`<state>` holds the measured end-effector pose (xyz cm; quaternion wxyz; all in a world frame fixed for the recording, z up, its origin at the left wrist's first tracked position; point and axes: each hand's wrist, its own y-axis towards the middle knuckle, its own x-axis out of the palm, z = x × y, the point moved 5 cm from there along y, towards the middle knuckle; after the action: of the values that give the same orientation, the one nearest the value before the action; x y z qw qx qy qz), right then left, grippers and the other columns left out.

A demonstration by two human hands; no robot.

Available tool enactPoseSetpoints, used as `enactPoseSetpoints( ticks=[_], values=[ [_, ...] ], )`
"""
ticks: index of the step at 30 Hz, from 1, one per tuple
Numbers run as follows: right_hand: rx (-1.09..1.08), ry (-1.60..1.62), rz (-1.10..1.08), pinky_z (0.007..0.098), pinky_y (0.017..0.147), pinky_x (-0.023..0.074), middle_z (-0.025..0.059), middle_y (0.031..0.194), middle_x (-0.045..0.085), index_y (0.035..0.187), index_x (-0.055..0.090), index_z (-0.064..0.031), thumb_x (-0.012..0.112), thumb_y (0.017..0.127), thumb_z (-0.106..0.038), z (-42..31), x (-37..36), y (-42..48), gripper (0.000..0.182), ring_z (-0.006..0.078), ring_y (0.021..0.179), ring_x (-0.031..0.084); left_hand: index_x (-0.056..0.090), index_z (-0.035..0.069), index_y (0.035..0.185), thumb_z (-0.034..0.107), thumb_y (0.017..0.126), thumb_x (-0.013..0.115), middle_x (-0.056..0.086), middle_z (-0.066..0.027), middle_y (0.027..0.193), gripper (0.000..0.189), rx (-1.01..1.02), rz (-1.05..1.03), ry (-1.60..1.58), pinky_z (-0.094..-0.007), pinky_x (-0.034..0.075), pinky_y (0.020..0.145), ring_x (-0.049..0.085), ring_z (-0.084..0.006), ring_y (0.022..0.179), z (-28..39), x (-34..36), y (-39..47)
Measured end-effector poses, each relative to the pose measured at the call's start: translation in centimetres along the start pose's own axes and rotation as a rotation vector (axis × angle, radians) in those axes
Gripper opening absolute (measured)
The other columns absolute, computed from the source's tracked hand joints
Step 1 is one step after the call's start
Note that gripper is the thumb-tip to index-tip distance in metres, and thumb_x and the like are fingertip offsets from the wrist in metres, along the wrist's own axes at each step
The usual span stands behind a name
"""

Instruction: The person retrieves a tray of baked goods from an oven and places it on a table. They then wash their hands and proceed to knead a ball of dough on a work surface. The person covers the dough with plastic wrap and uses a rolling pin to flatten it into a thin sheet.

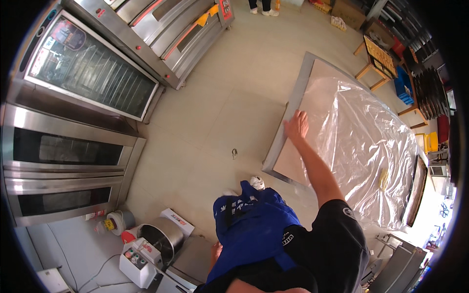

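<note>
My right hand (297, 124) is on the near-left rim of a large work table (293, 106), its fingers bent close together. Whether they pinch anything cannot be made out. Beside the hand, a crinkled clear plastic sheet (359, 135) lies over most of the tabletop. A small yellowish item (383, 179) shows at the sheet's right part. My left hand (217, 251) hangs low at my side, mostly hidden behind my blue apron (253, 230), so its fingers cannot be read.
Steel deck ovens (176, 36) and a glass-door cabinet (91, 69) line the left. A dough mixer (157, 241) stands at lower left. Beyond the table are a wooden stand with a tray of pastries (381, 56) and a blue crate (403, 86). A person's feet (269, 13) show far ahead.
</note>
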<state>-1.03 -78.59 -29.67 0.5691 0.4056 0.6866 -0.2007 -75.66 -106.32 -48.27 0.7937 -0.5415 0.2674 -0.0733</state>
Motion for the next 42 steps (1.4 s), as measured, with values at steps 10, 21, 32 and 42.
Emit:
enactPoseSetpoints(
  ticks=[10,21,32,42],
  values=[
    [0.183,-0.036,0.015,0.0526,0.083,0.0527,0.019,0.1,0.072,0.109,0.062,-0.0054,0.06,0.096,-0.019,4.4,4.8,12.9,0.019,0.0408,0.097,0.069,0.066,0.004,0.115,0.045,0.104,0.059,0.067,-0.0098,0.081,0.043,0.016,-0.145,-0.106,-0.0309,0.048,0.05,0.063,-0.0192,0.061,23.1,-12.7,14.9],
    [0.487,0.202,0.125,0.0494,0.078,0.0548,0.0172,0.088,0.072,0.095,0.065,-0.0076,0.065,0.093,-0.028,3.5,5.8,22.2,0.021,0.0386,0.088,0.071,0.06,0.004,0.125,0.04,0.105,0.056,0.073,-0.0201,0.103,0.041,0.264,-0.099,-0.192,-0.0376,0.059,0.069,0.072,-0.0324,0.08,62.0,-28.0,27.5],
    [0.554,0.477,0.41,0.0409,0.067,0.0516,0.0165,0.078,0.066,0.093,0.06,-0.0043,0.065,0.091,-0.006,-1.6,7.2,22.1,0.005,0.0292,0.072,0.066,0.063,0.007,0.097,0.036,0.103,0.057,0.066,-0.0095,0.086,0.03,0.838,-0.241,0.816,-0.0307,0.049,0.061,0.064,-0.019,0.073,91.2,-11.3,29.0],
    [0.685,0.326,0.267,0.0481,0.087,0.0527,0.0179,0.111,0.066,0.119,0.061,-0.0065,0.065,0.089,-0.013,-4.3,6.0,27.0,0.031,0.0409,0.105,0.064,0.059,0.006,0.125,0.038,0.102,0.057,0.073,-0.0123,0.102,0.039,0.461,-0.509,0.955,-0.036,0.052,0.071,0.072,-0.0249,0.087,118.6,8.6,33.3]
  ],
)
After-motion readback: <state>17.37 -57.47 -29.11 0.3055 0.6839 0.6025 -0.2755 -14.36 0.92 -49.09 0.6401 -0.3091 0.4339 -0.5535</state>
